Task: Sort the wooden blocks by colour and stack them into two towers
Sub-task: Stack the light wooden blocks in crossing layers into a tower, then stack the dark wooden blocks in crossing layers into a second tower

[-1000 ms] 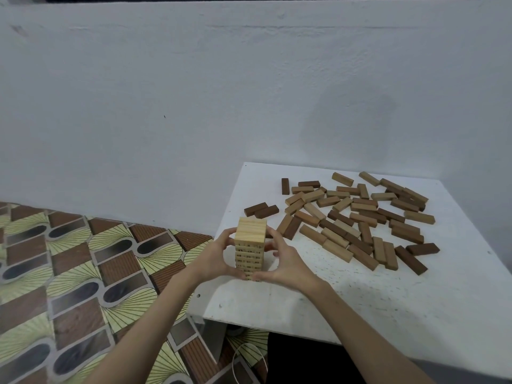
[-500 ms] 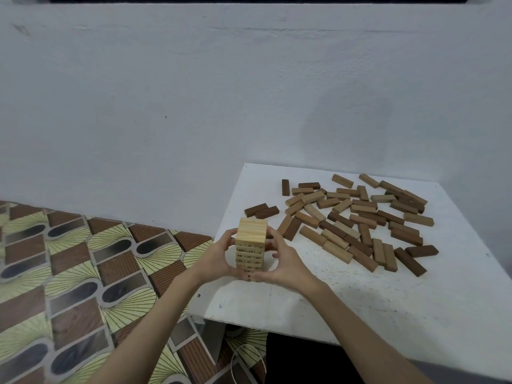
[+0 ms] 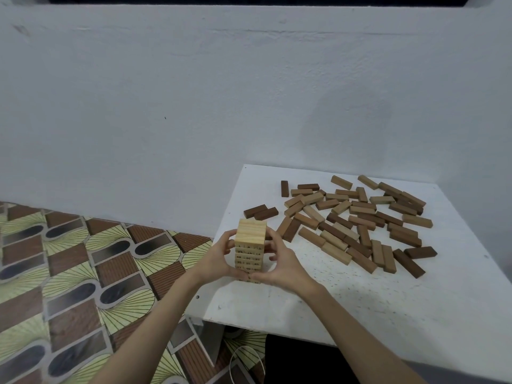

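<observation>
Head view: left hand (image 3: 219, 257) and right hand (image 3: 279, 266) cup pale tower (image 3: 250, 249) on counter (image 3: 360, 306); loose stacked layers, light, topple-prone, so hold low on opposite sides.

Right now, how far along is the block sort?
Done: one pale wooden block tower stands near the white table's left edge. In hand: left hand and right hand cup its sides, seemingly squaring it. Left: the scattered pile of tan and dark brown blocks lies unsorted; no second tower is visible.
</observation>
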`<control>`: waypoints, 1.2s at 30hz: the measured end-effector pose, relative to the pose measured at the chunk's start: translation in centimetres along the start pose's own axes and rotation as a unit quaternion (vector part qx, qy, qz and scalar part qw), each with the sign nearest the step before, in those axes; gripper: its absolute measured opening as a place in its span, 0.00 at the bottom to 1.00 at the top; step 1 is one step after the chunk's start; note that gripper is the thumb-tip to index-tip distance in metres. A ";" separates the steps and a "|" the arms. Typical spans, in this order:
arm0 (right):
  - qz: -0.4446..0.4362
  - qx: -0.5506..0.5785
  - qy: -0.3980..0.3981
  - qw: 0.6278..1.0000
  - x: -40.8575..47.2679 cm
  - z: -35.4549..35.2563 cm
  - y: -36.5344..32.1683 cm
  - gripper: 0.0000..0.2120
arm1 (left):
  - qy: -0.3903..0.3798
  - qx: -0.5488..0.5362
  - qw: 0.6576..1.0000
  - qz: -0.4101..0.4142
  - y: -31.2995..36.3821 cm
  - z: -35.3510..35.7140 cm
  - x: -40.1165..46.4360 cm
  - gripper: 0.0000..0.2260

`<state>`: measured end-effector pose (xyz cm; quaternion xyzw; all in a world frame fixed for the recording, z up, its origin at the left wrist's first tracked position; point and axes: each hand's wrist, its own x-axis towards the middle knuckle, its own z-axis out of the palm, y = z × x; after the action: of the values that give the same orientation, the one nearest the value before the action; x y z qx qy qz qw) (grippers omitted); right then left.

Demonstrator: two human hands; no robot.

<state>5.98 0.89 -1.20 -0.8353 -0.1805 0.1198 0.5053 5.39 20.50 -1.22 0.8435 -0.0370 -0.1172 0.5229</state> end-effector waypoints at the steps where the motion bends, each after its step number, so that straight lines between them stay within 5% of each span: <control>1: 0.000 0.000 0.000 1.000 0.0 0.0 0.0 0.51 | 0.001 -0.003 1.000 -0.001 0.0 0.0 0.0 0.44; 21: 0.008 -0.016 0.012 1.000 -1.8 -2.8 -0.4 0.57 | 0.017 -0.001 0.999 0.028 3.6 -2.1 -2.8 0.53; 24: 0.009 -0.006 0.044 0.999 -3.2 -4.5 -0.8 0.45 | 0.076 -0.046 0.994 0.056 6.0 -2.6 -4.4 0.47; 29: -0.013 -0.008 0.136 0.991 -5.1 -7.3 0.5 0.15 | 0.190 -0.091 0.971 0.111 10.1 -1.0 -5.3 0.13; 36: 0.037 -0.064 0.206 0.976 -8.6 -10.9 5.7 0.08 | 0.163 -0.024 0.968 0.189 13.5 6.2 -3.0 0.07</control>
<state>3.44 -13.92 -1.10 -0.8787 -0.0488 -0.0485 0.4724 1.87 9.53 8.63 0.8160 -0.1066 0.1221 0.5548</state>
